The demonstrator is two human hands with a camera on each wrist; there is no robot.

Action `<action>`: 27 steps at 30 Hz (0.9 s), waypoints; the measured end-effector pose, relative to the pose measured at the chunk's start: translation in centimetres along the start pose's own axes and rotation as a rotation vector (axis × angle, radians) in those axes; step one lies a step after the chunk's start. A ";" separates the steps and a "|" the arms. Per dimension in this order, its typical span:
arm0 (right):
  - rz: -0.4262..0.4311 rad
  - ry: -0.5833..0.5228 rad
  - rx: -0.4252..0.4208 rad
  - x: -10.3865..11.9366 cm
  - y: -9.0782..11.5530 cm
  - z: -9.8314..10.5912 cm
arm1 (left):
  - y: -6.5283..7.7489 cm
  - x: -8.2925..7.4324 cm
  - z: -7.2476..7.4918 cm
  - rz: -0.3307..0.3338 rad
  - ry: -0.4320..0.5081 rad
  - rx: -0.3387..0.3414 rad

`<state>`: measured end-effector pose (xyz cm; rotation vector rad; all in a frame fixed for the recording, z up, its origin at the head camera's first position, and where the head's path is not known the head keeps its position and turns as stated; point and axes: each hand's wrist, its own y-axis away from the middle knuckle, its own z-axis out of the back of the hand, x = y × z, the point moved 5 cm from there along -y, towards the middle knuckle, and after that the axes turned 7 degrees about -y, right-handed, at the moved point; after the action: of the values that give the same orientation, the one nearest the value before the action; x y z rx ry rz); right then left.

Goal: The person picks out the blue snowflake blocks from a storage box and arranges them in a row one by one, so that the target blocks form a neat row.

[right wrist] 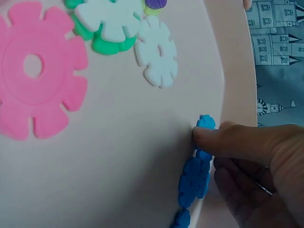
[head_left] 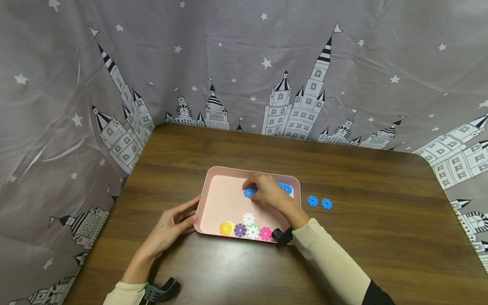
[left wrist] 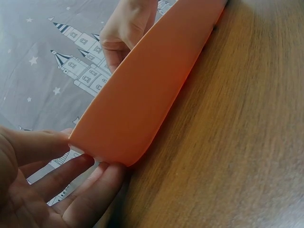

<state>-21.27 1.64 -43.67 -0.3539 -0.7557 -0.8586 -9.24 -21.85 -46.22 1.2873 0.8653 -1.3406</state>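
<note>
1. The right hand (head_left: 270,191) pinches a flat blue disc (head_left: 249,193) – round, notched around its rim – between thumb and fingers, within the tray's outline.
2. The left hand (head_left: 168,228) has its fingers spread and loosely extended, their tips touching the outer wall of the smooth, round-cornered pink tray (head_left: 223,190).
3. Along the tray's near side lie notched discs: a yellow disc (head_left: 225,228), a purple disc (head_left: 240,230), white ones and a pink disc (head_left: 265,233) with a round centre hole.
4. Two loose blue discs (head_left: 312,201) rest right of the tray on the wood-grained table (head_left: 381,220).
5. Behind hangs creased grey cloth (head_left: 228,55) – printed with castles and stars.
</note>
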 end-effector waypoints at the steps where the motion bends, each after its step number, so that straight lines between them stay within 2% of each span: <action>1: 0.009 0.006 -0.001 0.0 0.0 0.0 | 0.0 0.0 0.0 -0.001 0.003 0.001; 27: 0.063 0.045 0.013 0.4 0.5 0.2 | 0.1 0.1 -0.1 0.012 -0.002 0.004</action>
<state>-20.79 1.79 -43.25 -0.3439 -0.7046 -0.7999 -9.11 -21.81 -46.31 1.2919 0.8522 -1.3344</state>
